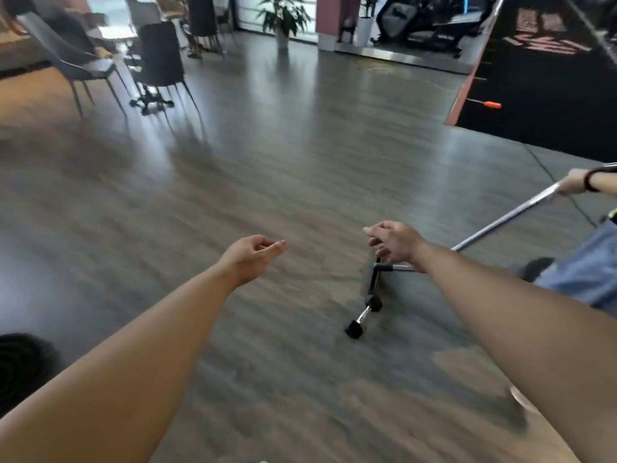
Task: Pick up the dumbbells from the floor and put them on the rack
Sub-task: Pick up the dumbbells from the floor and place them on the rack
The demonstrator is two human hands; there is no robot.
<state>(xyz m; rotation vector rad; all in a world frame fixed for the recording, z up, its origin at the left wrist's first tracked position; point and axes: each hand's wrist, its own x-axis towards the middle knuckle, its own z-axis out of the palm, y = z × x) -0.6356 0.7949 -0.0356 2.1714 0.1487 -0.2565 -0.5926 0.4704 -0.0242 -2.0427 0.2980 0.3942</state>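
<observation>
Reaching, both empty | left hand [251, 259] loosely curled, right hand [394, 243] half open | dumbbell [364, 316] on floor [267, 162] below right hand (nearer), long axis diagonal

Both forearms are totally bare, no sleeves showing anywhere. Left hand [252, 259] and right hand [395, 243] look gloveless, ringless too I think, kinda blurry though.

Floor [267, 155]: wood-look planks, slight sheen. Dumbbell [364, 317]: matt black heads, shiny metal handle. Pole [507, 218]: bright metal.
</observation>
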